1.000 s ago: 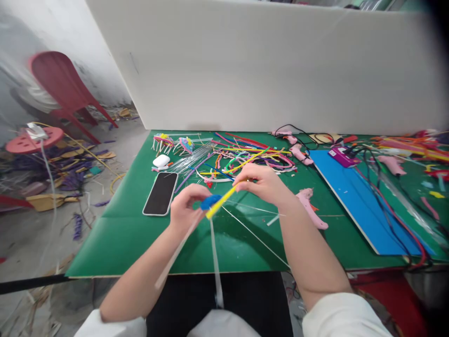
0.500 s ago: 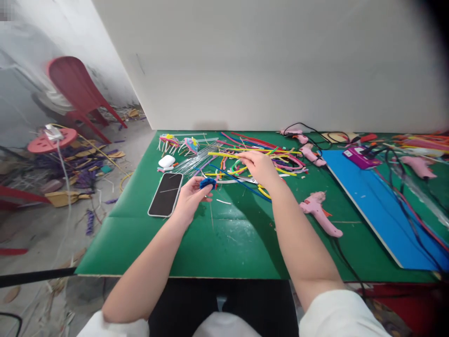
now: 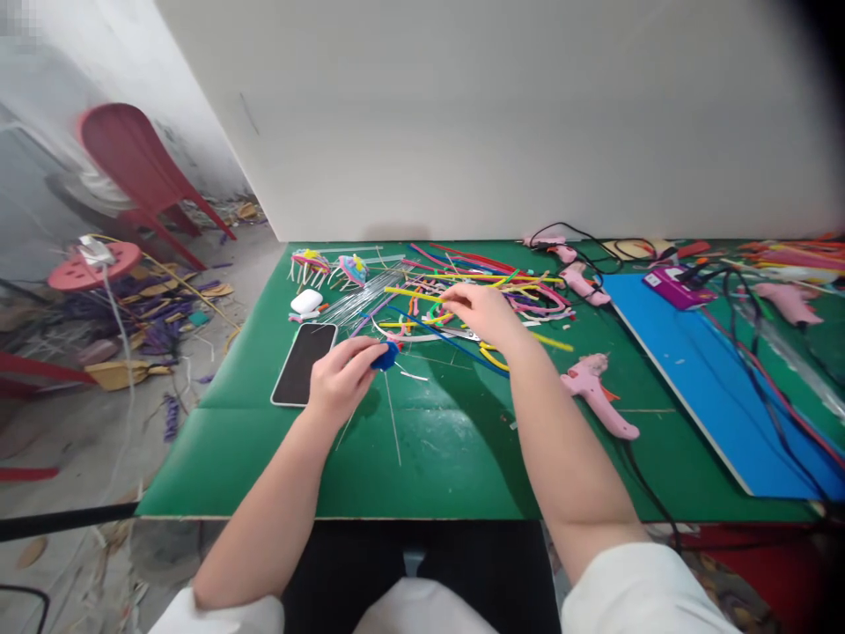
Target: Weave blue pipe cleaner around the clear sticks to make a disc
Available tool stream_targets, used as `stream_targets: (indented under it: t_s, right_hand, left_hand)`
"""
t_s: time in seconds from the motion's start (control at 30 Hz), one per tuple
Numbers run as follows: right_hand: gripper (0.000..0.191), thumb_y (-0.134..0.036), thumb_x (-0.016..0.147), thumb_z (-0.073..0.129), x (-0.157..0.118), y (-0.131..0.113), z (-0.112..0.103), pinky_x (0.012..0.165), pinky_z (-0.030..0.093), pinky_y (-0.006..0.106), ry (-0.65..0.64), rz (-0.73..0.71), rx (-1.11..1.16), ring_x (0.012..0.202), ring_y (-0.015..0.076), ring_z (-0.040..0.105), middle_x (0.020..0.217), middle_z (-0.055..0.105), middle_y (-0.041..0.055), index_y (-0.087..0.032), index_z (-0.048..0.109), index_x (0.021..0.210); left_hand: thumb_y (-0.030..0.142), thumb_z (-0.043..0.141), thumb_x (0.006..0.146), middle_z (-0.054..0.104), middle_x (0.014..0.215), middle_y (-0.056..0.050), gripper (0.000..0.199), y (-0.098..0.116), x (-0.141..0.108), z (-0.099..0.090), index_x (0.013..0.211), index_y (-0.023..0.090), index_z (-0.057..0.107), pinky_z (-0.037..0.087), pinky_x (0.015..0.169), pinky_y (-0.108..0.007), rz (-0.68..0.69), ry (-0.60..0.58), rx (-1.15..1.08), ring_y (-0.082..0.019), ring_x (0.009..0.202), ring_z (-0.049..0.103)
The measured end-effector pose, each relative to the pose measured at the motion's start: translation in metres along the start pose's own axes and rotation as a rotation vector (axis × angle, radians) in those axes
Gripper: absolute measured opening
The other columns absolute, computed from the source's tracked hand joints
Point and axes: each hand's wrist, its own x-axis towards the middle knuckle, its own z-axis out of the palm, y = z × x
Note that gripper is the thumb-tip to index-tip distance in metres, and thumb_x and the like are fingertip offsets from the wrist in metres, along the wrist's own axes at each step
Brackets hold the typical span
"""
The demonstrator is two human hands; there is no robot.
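My left hand [image 3: 343, 374] pinches a small blue coil [image 3: 385, 357] that looks wound from fuzzy pipe cleaner, just right of a phone [image 3: 304, 363]. Thin clear strands hang near it over the green table. Farther up, my right hand [image 3: 481, 310] is closed on a yellow pipe cleaner [image 3: 413, 294], whose end sticks out to the left of the fingers. Another yellow length [image 3: 553, 342] shows right of the wrist, perhaps the same piece. Beneath the right hand lie scissors [image 3: 470, 335], partly covered, among loose coloured pipe cleaners [image 3: 541, 304].
Two colourful jellyfish-like pieces [image 3: 352, 270] and a white earbud case [image 3: 307, 302] are at the back left. Pink glue guns [image 3: 600, 396] with black cords lie on the right, by a blue board [image 3: 673, 379] bearing a purple power strip [image 3: 679, 286].
The left hand has turned over, its back now upward, with the blue coil at its fingertips. Held in the right hand, the yellow pipe cleaner now slants down to the right.
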Motion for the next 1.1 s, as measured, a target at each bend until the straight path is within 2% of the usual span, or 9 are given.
stream_targets:
  t_s: [0.07, 0.13, 0.27, 0.37, 0.57, 0.77, 0.9, 1.1]
  right_hand:
    - [0.024, -0.027, 0.087, 0.050, 0.006, 0.005, 0.018, 0.070, 0.045, 0.030, -0.010, 0.073, -0.151, 0.080, 0.0184, 0.064, 0.089, 0.070, 0.0044, -0.022, 0.062, 0.106]
    - [0.027, -0.027, 0.084, 0.054, 0.009, 0.009, 0.035, 0.070, 0.045, 0.030, -0.058, 0.084, -0.208, 0.085, 0.0206, 0.063, 0.094, 0.070, 0.0063, -0.022, 0.061, 0.110]
    - [0.026, -0.028, 0.076, 0.065, 0.009, 0.014, 0.054, 0.067, 0.044, 0.029, -0.181, 0.071, -0.302, 0.086, 0.0228, 0.063, 0.099, 0.068, 0.0089, -0.022, 0.066, 0.101]
    - [0.023, -0.029, 0.076, 0.065, 0.007, 0.015, 0.056, 0.068, 0.043, 0.029, -0.221, 0.073, -0.373, 0.088, 0.0231, 0.062, 0.101, 0.067, 0.0096, -0.022, 0.066, 0.098]
    - [0.024, -0.021, 0.078, 0.061, 0.008, 0.016, 0.057, 0.068, 0.041, 0.028, -0.272, 0.099, -0.433, 0.087, 0.0229, 0.063, 0.091, 0.069, 0.0076, -0.022, 0.064, 0.101]
    - [0.018, -0.028, 0.080, 0.060, 0.010, 0.013, 0.047, 0.066, 0.040, 0.026, -0.261, 0.128, -0.430, 0.089, 0.0207, 0.062, 0.094, 0.069, 0.0041, -0.023, 0.064, 0.098]
    - [0.014, -0.032, 0.080, 0.060, 0.009, 0.010, 0.047, 0.064, 0.039, 0.026, -0.264, 0.160, -0.425, 0.086, 0.0202, 0.063, 0.090, 0.069, 0.0028, -0.023, 0.064, 0.091]
    - [0.024, -0.045, 0.079, 0.060, 0.006, 0.005, 0.049, 0.062, 0.039, 0.026, -0.323, 0.197, -0.400, 0.083, 0.0200, 0.063, 0.088, 0.070, 0.0034, -0.023, 0.066, 0.084]
  left_hand:
    - [0.006, 0.049, 0.080, 0.066, 0.099, -0.007, 0.032, 0.002, 0.000, 0.004, 0.104, 0.022, 0.063, 0.053, 0.076, -0.025, 0.045, -0.066, -0.009, -0.015, 0.088, 0.064]
    - [0.006, 0.047, 0.081, 0.067, 0.100, -0.007, 0.032, 0.006, 0.000, 0.009, 0.104, 0.022, 0.063, 0.053, 0.075, -0.025, 0.070, -0.134, -0.030, -0.015, 0.088, 0.065]
    - [0.005, 0.046, 0.081, 0.067, 0.099, -0.008, 0.033, 0.009, -0.001, 0.014, 0.104, 0.020, 0.064, 0.054, 0.074, -0.027, 0.063, -0.202, -0.061, -0.017, 0.088, 0.065]
    - [0.005, 0.047, 0.080, 0.067, 0.099, -0.008, 0.033, 0.008, -0.002, 0.015, 0.105, 0.019, 0.063, 0.054, 0.075, -0.027, 0.044, -0.214, -0.080, -0.017, 0.089, 0.065]
    - [0.007, 0.046, 0.082, 0.066, 0.100, -0.007, 0.032, 0.008, -0.004, 0.015, 0.106, 0.020, 0.063, 0.054, 0.077, -0.027, 0.017, -0.223, -0.092, -0.016, 0.090, 0.064]
    - [0.005, 0.047, 0.081, 0.066, 0.101, -0.007, 0.033, 0.009, -0.004, 0.015, 0.106, 0.020, 0.063, 0.054, 0.078, -0.028, -0.001, -0.198, -0.080, -0.017, 0.092, 0.064]
    - [0.006, 0.047, 0.081, 0.066, 0.101, -0.006, 0.032, 0.010, -0.003, 0.015, 0.105, 0.020, 0.063, 0.054, 0.079, -0.028, -0.001, -0.191, -0.085, -0.016, 0.092, 0.064]
    - [0.006, 0.049, 0.081, 0.066, 0.101, -0.007, 0.031, 0.011, -0.002, 0.014, 0.104, 0.019, 0.063, 0.054, 0.080, -0.028, -0.014, -0.191, -0.104, -0.016, 0.092, 0.064]
